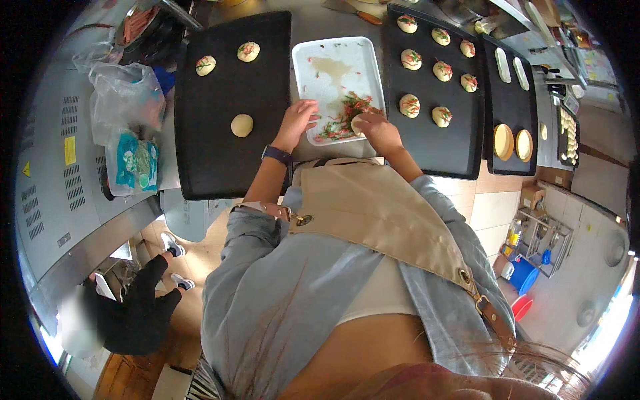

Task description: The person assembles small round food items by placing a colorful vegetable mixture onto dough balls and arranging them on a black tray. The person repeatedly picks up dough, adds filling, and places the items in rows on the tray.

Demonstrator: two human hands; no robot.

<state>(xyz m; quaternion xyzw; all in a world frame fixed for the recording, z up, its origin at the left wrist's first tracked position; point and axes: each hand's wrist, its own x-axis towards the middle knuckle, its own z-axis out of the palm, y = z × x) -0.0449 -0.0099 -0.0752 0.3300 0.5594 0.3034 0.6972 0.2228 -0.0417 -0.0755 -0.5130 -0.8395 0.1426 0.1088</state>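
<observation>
White tray (366,63), head view: set between the left baking tray (220,157) and the right baking tray (460,155), both black.
Shredded topping (339,127): red and green, heaped at the near end of the white tray; stray shreds farther up.
Dough ball (358,125): in the right hand (378,131), at the near right of the white tray, beside the topping.
Right fingers: drawn together, pinching the dough ball.
Left hand (300,121): fingers bent and close together at the tray's left rim; whether they grip it cannot be told. Dark wristband (277,155) worn.
Left baking tray: three dough pieces, two topped, one plain (242,125).
Right baking tray: eight topped pieces.
Cabinet label (70,151): yellow rectangle on grey metal; print too small to read.
Warning sticker (27,169): yellow triangle, same cabinet; symbol unclear.
Teal package (127,160): printed, beside a clear plastic bag (123,90); lettering not legible.
</observation>
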